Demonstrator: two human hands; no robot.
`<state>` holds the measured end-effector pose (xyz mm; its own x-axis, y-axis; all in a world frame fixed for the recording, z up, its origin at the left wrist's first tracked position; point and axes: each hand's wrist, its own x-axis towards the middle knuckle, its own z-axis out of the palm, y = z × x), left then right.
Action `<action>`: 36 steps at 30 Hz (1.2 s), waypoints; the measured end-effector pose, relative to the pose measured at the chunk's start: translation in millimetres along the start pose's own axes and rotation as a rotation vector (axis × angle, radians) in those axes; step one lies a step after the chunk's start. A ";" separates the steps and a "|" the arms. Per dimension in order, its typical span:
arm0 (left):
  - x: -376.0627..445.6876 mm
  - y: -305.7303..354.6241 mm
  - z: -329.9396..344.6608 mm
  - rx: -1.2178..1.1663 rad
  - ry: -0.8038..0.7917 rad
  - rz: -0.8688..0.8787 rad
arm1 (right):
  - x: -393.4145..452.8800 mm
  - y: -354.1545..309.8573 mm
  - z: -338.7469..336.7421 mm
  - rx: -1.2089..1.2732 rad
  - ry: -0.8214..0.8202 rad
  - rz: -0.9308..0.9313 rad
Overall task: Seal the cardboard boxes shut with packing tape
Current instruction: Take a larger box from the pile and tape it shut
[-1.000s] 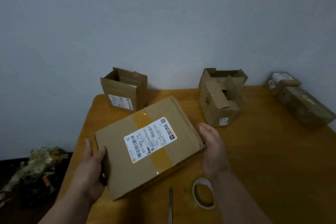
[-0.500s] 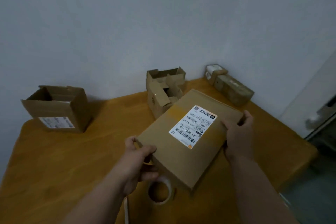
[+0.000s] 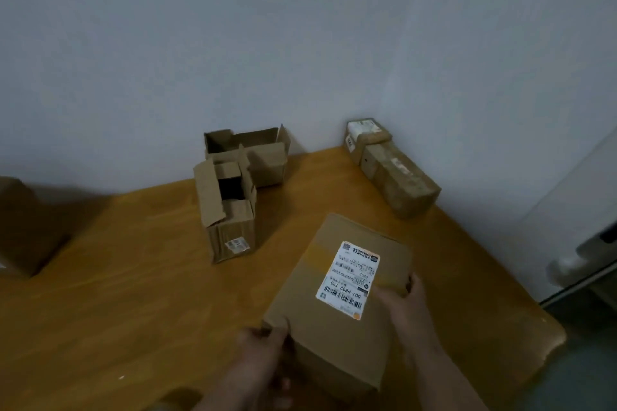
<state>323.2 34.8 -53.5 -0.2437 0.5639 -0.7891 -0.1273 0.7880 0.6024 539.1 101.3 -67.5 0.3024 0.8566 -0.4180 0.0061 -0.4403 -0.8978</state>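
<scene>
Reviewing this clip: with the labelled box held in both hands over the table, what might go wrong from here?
The labelled box is held only at its near corner by the left hand and its right edge by the right hand; that grip may slip. It sits toward the table's right edge, so a careless set-down could overhang. The open box stands close and could get knocked.

An orange-brown wooden surface [image 3: 133, 294] carries two open brown cardboard boxes [image 3: 230, 210], a long taped brown parcel [image 3: 400, 182] and a flat labelled carton [image 3: 337, 304].
</scene>
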 end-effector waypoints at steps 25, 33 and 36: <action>132.1 183.1 159.0 -0.062 0.060 0.340 | 255.6 -123.7 16.8 -0.301 -0.282 -0.182; 185.0 251.6 207.2 -0.074 0.099 0.486 | 312.3 -134.7 46.2 -0.883 -0.145 -0.544; 197.2 281.0 218.2 -0.039 0.075 0.524 | 332.4 -145.2 60.3 -0.785 -0.166 -0.509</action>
<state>449.2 421.3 -66.1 -0.3518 0.8592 -0.3714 -0.0052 0.3950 0.9187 581.2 466.2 -84.4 -0.0522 0.9961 -0.0710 0.7568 -0.0069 -0.6536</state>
